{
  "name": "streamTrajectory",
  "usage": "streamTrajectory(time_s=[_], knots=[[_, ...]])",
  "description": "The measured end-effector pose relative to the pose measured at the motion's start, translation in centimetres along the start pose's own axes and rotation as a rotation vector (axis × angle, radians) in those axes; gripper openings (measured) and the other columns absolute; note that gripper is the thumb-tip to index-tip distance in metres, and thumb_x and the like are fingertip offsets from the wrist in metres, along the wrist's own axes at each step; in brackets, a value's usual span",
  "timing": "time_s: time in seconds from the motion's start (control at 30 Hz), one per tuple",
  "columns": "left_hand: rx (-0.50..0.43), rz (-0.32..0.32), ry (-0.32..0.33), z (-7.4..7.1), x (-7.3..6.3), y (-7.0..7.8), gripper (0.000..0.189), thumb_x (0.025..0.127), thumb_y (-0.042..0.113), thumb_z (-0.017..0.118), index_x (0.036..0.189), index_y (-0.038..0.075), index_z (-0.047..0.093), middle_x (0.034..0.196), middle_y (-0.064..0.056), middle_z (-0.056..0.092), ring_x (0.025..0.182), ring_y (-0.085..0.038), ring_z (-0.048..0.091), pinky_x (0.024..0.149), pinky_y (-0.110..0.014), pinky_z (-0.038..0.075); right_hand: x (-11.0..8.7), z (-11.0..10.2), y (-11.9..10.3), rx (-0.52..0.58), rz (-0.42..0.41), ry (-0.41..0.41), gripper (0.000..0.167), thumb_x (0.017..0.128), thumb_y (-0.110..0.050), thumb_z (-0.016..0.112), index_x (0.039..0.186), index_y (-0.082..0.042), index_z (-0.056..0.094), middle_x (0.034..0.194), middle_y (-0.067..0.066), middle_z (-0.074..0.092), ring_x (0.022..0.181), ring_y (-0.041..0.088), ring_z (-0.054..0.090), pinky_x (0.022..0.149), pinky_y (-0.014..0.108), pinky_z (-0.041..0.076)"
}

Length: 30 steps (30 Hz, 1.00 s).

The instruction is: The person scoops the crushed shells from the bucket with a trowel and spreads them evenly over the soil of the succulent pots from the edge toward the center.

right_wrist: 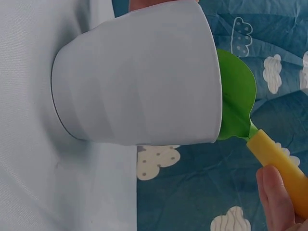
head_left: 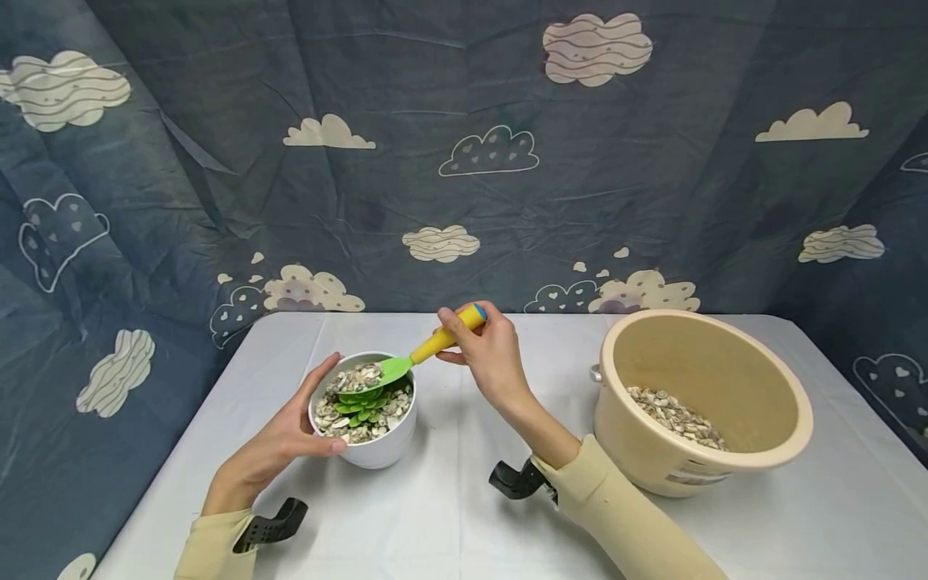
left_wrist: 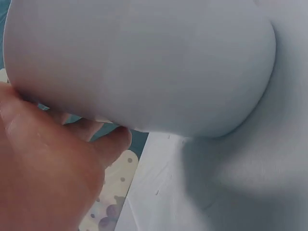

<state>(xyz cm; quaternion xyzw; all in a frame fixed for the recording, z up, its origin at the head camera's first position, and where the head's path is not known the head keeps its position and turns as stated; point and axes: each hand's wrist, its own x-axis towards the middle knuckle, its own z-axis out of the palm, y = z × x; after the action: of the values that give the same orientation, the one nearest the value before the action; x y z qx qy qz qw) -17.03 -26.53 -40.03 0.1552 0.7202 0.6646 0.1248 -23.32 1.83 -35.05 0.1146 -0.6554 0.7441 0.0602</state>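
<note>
scoop (head_left: 431, 345) aslant over white pot (head_left: 390, 449), in a narrow pinch between right fingers (head_left: 455, 325), left fingers (head_left: 325, 445) wide around the pot

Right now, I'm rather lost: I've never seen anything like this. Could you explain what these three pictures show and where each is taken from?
There's no machine at work here, just a person's two bare hands. The large picture comes from a camera worn on the head, looking forward and down. The other two come from cameras on the wrists, so the pot looks sideways there.

The left hand holds the white pot, which stands on the table. In it are a green plant and gravel. The right hand holds a scoop by its yellow handle, its green blade over the pot. To the right stands a beige bucket with more gravel. Behind hangs a cloud-patterned cloth.
</note>
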Motion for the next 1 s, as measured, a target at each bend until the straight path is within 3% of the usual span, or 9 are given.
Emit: streamTrajectory(time_s=[0.1,0.27,0.4,0.5,0.53,0.63,0.77,0.87,1.0], knots=[[-0.059,-0.004,-0.02,-0.04,-0.1,-0.02,0.112,0.075,0.001,0.079,0.159,0.028,0.01,0.16,-0.009,-0.012,0.141,-0.043,0.003,0.095,-0.029,0.044,0.04,0.05,0.01,0.005,0.007,0.0,0.038,0.092,-0.029,0.071,0.106,0.002,0.057,0.092,0.018,0.07,0.085,0.027,0.071,0.066,0.037,0.058],[-0.05,0.01,-0.023,-0.08,-0.19,-0.02,0.111,0.075,0.001,0.078,0.159,0.027,0.01,0.16,-0.008,-0.012,0.142,-0.042,0.0,0.097,-0.029,0.042,0.08,0.05,0.01,0.018,0.012,0.0,0.038,0.092,-0.029,0.071,0.106,0.003,0.057,0.092,0.018,0.07,0.085,0.027,0.072,0.067,0.037,0.058],[-0.007,0.02,-0.018,-0.11,-0.15,0.01,0.11,0.075,0.001,0.078,0.159,0.027,0.012,0.161,-0.007,-0.01,0.143,-0.037,-0.005,0.108,-0.046,0.028,0.13,-0.03,-0.01,0.024,0.025,-0.002,0.039,0.092,-0.031,0.071,0.107,0.003,0.057,0.092,0.018,0.07,0.085,0.027,0.072,0.067,0.037,0.058],[0.018,0.027,-0.012,-0.08,-0.04,0.04,0.11,0.074,0.001,0.079,0.159,0.028,0.013,0.162,-0.005,-0.008,0.143,-0.034,-0.008,0.109,-0.059,0.013,0.24,-0.09,0.05,0.028,0.034,-0.001,0.041,0.092,-0.032,0.071,0.109,0.003,0.057,0.093,0.018,0.071,0.085,0.027,0.072,0.067,0.037,0.058],[0.023,0.028,-0.009,-0.06,-0.01,0.03,0.11,0.074,0.001,0.079,0.159,0.028,0.014,0.162,-0.005,-0.008,0.143,-0.034,-0.007,0.109,-0.06,0.012,0.27,-0.09,0.06,0.029,0.036,0.0,0.041,0.092,-0.032,0.071,0.109,0.003,0.057,0.093,0.018,0.071,0.085,0.027,0.072,0.067,0.037,0.058],[0.025,0.027,0.002,0.0,0.1,0.0,0.111,0.074,0.001,0.08,0.159,0.029,0.015,0.162,-0.005,-0.004,0.143,-0.036,0.002,0.11,-0.045,0.024,0.36,-0.11,0.14,0.031,0.039,0.001,0.041,0.092,-0.032,0.071,0.109,0.002,0.057,0.093,0.018,0.071,0.085,0.027,0.072,0.067,0.037,0.058],[0.004,0.019,0.014,0.09,0.17,-0.11,0.111,0.073,0.001,0.081,0.158,0.028,0.015,0.16,-0.011,0.002,0.139,-0.04,0.019,0.1,-0.025,0.038,0.53,-0.08,0.27,0.044,0.05,-0.004,0.041,0.091,-0.032,0.071,0.109,0.003,0.057,0.093,0.019,0.071,0.085,0.027,0.072,0.067,0.037,0.058],[-0.012,0.016,0.01,0.1,0.17,-0.18,0.112,0.073,0.002,0.081,0.159,0.027,0.014,0.16,-0.013,0.001,0.138,-0.042,0.02,0.099,-0.024,0.039,0.71,-0.06,0.39,0.042,0.06,0.0,0.042,0.091,-0.033,0.072,0.109,0.003,0.057,0.093,0.02,0.071,0.084,0.027,0.072,0.067,0.037,0.058],[-0.036,0.019,-0.013,0.04,0.2,-0.21,0.113,0.074,0.002,0.08,0.159,0.029,0.011,0.161,-0.01,-0.009,0.14,-0.045,0.009,0.098,-0.028,0.042,0.76,-0.01,0.1,0.036,0.076,0.005,0.042,0.091,-0.033,0.071,0.108,0.003,0.057,0.092,0.02,0.071,0.083,0.028,0.072,0.067,0.036,0.058]])
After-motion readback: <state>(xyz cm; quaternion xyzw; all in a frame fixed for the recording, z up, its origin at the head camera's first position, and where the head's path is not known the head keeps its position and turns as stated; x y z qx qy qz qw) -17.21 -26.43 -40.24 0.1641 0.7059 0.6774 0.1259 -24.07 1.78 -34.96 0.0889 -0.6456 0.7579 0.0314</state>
